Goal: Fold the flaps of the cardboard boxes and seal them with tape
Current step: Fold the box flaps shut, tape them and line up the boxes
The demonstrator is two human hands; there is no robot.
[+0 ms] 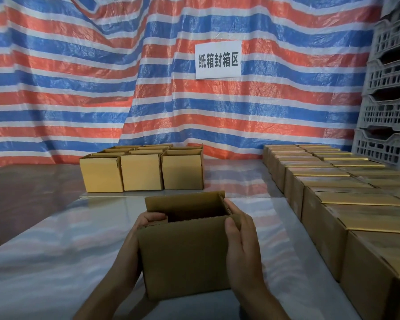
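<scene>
I hold the box (183,257) in front of me, just above the table (56,262), with its open top tipped a little away so I can look inside. My left hand (134,241) clasps the left side, its fingers (154,217) curled over the top edge and into the opening, where I judge they press the short flap inward. My right hand (243,245) grips the right side, thumb flat on the near wall and fingers wrapped round the corner, which keeps the box square while the other hand works. The far flap (185,202) stands upright, so the top is not yet closed. The folding seems only just begun. Open boxes (141,172) wait in a cluster further back, well apart from me, and closed boxes (333,204) sit in rows along my right, which I take as the finished stock kept within reach. I see no tape here.
</scene>
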